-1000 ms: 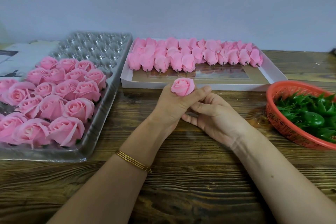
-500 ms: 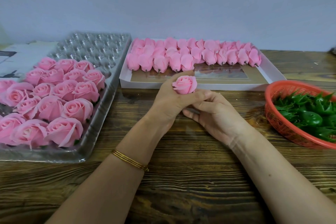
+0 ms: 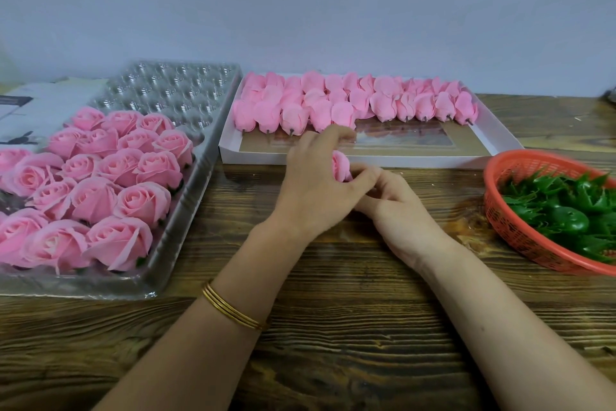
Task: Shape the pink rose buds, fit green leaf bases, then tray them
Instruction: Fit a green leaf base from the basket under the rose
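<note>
- Nearest the viewer, above the wooden surface (image 3: 333,327), gold bangles (image 3: 233,309) are circling the left wrist.
- Just beyond, the left hand (image 3: 316,184) is curling thumb and fingers round a pink rose bud (image 3: 340,165). Its tightly wrapped, soft pink petals are showing between the fingers.
- The right hand (image 3: 396,210) is touching the left, with its fingers curled. I cannot tell whether it is holding the bud's base.
- Leftward, full pink roses (image 3: 143,200) are filling the near part of a clear tray (image 3: 186,230). Rightward, green leaf bases (image 3: 566,217) are lying in a red basket (image 3: 493,210).
- Farthest back, closed buds (image 3: 320,110) are lying in rows in a white box (image 3: 253,157).
</note>
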The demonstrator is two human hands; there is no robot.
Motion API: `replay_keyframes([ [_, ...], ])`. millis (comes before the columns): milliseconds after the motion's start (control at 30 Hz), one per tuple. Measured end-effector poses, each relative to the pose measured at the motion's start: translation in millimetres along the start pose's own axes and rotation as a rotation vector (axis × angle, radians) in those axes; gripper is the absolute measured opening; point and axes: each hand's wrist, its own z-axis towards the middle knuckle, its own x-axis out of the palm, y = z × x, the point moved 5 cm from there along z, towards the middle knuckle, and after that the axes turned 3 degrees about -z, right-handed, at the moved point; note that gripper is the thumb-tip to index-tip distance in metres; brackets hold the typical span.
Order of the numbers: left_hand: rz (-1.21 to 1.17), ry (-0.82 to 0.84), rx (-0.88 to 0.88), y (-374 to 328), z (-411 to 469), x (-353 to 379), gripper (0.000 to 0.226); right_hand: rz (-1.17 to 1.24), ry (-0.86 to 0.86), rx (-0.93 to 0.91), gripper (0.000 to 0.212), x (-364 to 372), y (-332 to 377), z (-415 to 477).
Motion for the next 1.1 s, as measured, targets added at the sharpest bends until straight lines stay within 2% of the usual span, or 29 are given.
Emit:
replay_keyframes([
  [367,0.177,0.085,-0.045,3.4,-1.8,3.9,0.014,-0.033,0.033,-0.018,0.027,-0.6,-1.0,0.6],
  [600,0.248,0.124,-0.042,4.5,0.0,2.2,0.016,-0.071,0.026,-0.016,0.035,1.5,1.4,-0.8],
  [833,0.227,0.132,-0.079,6.1,1.6,3.7,0.01,-0.019,0.005,0.004,0.033,1.4,0.4,-0.8],
  [1100,0.29,0.134,-0.08,1.3,3.9,-0.4,0.014,0.055,-0.104,0.052,0.04,-1.3,-4.8,0.1],
])
